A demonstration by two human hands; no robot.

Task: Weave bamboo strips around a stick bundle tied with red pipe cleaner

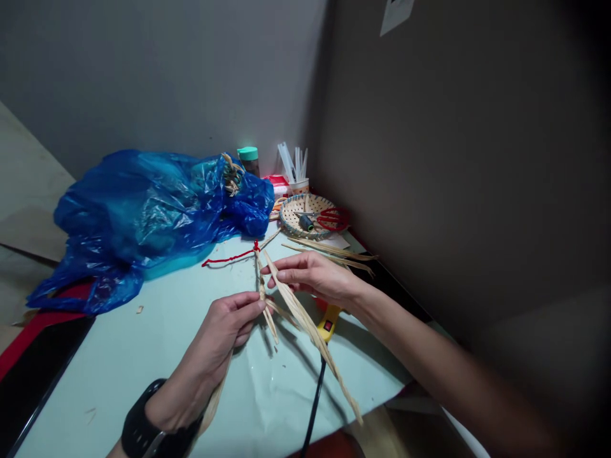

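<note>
My left hand (238, 315), with a black watch on its wrist, pinches a narrow braid of dried straw (260, 277) between thumb and fingers. At the braid's far end a red cord (231, 258) is tied, its tail trailing left. Loose strand ends stick out below the fingertips. My right hand (312, 275) is closed on a long, flat pale straw strip (305, 321), which slants down to the right past the table's front part. Its upper tip lies close beside the braid. Another strip hangs under my left wrist.
A blue plastic bag (157, 203) fills the back left. Behind stand a green-lidded jar (248, 160) and a cup of white sticks (299, 184). A woven basket (291, 219) holds red-handled scissors (333, 219) and a dark spool (306, 222). Near my right hand lies a yellow corded tool (328, 323).
</note>
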